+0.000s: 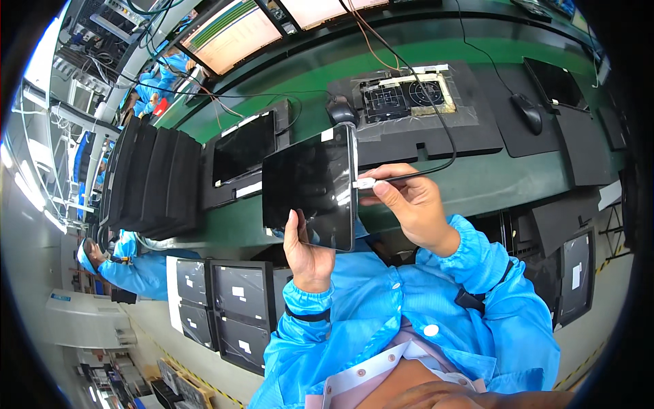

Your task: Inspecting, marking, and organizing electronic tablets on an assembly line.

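Observation:
A black tablet [310,187] with a glossy screen is tilted up in front of me, held by its lower edge in my left hand [308,259]. The thumb lies on the screen; the other fingers are hidden behind it. My right hand [415,208] pinches the white plug [365,183] of a black cable [446,153] at the tablet's right edge. The plug meets that edge, but I cannot tell how deep it sits. Both wrists come out of blue elastic cuffs.
Behind the tablet, a black foam pad holds a taped fixture [407,95]. Another tablet [244,148] lies to the left, beside stacked black foam slabs [150,180]. Two mice, one a black mouse [526,113], and another dark tablet [555,83] rest farther back. Trays [238,307] stand below.

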A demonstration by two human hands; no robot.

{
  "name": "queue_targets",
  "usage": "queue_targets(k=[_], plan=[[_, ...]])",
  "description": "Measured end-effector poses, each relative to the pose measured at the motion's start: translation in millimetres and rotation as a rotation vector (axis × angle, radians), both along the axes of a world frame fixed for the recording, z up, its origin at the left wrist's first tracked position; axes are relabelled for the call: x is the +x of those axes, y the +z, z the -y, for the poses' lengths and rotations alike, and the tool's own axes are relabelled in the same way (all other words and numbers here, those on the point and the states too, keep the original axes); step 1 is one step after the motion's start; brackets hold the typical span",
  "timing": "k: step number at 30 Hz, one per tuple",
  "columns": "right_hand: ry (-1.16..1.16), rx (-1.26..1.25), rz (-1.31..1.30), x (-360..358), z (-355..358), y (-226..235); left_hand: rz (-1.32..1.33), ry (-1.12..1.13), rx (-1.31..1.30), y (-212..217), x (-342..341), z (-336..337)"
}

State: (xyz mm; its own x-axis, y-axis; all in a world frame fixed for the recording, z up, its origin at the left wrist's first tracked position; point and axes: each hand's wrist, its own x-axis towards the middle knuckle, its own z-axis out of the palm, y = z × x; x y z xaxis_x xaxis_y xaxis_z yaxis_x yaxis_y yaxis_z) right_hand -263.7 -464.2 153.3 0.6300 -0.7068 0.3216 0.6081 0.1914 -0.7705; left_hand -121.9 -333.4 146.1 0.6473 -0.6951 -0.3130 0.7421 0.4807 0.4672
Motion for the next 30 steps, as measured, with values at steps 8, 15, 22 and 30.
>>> queue_targets(k=[8,15,22,30], plan=[[-0.11,0.044,-0.063,2,-5,-14,0.051,-0.035,-0.009,-10,-4,2],[-0.115,-0.015,-0.063,-8,-6,-25,0.203,-0.137,0.036,-17,2,2],[-0.101,-0.01,-0.104,-18,0,-35,0.153,-0.12,0.044,-22,-6,9],[0.221,0.256,-0.069,-18,9,-30,0.332,-0.072,0.107,-16,-23,28]])
